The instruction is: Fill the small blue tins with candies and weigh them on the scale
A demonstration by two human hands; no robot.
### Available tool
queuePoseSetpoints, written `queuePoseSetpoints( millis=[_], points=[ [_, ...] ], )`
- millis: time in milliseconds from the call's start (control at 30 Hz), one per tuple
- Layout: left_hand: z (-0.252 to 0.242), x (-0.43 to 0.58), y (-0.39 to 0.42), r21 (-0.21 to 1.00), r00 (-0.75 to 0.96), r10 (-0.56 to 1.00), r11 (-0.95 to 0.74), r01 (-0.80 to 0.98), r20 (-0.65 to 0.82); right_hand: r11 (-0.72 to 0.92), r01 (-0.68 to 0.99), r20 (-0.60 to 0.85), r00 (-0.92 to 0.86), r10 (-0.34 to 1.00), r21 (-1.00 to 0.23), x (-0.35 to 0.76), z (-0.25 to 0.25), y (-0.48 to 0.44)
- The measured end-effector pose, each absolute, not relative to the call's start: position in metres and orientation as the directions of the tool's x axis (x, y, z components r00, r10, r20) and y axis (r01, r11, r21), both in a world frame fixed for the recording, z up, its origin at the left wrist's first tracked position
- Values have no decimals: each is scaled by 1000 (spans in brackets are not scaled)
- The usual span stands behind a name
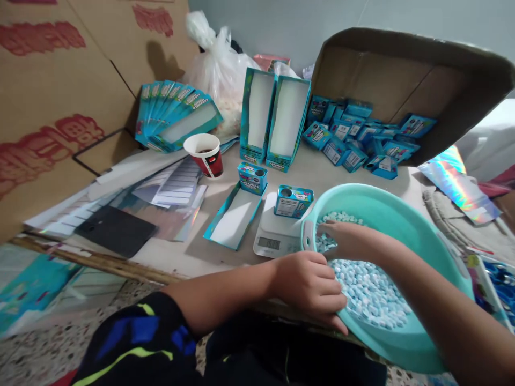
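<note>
With its fingers curled over the near left rim, my left hand point(311, 284) grips a turquoise plastic basin point(396, 212). Inside the basin lie many small pale blue and white candies point(372, 292). My right hand point(346, 241) reaches into the basin by its left wall, fingers apart and touching the candies; its palm is hidden. Left of the basin a white digital scale point(265, 228) bears a small blue candy box point(293, 202) with a round dark opening on top. Another such box point(252, 178) stands at the far end of a shallow display tray point(237, 217).
Behind stand stacked trays point(257, 115) and a tilted cardboard carton point(374, 75) holding several blue boxes point(354, 131). To the left are a paper cup point(205, 155) with dark drink, fanned trays point(177, 115), a black tablet-like slab point(116, 229) and loose sheets point(173, 187).
</note>
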State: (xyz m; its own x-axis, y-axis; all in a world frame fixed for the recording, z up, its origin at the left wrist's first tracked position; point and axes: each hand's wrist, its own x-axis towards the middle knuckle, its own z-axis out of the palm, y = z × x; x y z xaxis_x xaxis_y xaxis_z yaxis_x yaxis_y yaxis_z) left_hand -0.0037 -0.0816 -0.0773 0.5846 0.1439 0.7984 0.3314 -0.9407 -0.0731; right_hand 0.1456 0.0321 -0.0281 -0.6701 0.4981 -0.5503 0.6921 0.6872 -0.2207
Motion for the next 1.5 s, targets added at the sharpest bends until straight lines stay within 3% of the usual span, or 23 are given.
queuePoseSetpoints(
  millis=[800,1067,1233,1367,1433,1500],
  points=[
    [-52,-20,-75,9,689,233,-950,313,687,732,668,-598,-642,480,-130,121,10,29],
    [-44,-18,-74,16,673,247,-944,331,697,826,548,-596,-710,376,-132,115,-7,37],
    [-40,-20,-72,59,700,271,-949,311,661,828,516,-630,-723,283,-219,109,-15,50],
    [-37,-21,-69,74,710,291,-944,321,641,787,563,-509,-769,386,-253,126,10,61],
    [-35,-21,-68,104,705,310,-941,321,638,759,603,-344,-786,514,-245,141,25,71],
    [-34,-20,-68,158,707,367,-925,346,605,697,679,-78,-727,682,-229,157,35,85]
  ],
)
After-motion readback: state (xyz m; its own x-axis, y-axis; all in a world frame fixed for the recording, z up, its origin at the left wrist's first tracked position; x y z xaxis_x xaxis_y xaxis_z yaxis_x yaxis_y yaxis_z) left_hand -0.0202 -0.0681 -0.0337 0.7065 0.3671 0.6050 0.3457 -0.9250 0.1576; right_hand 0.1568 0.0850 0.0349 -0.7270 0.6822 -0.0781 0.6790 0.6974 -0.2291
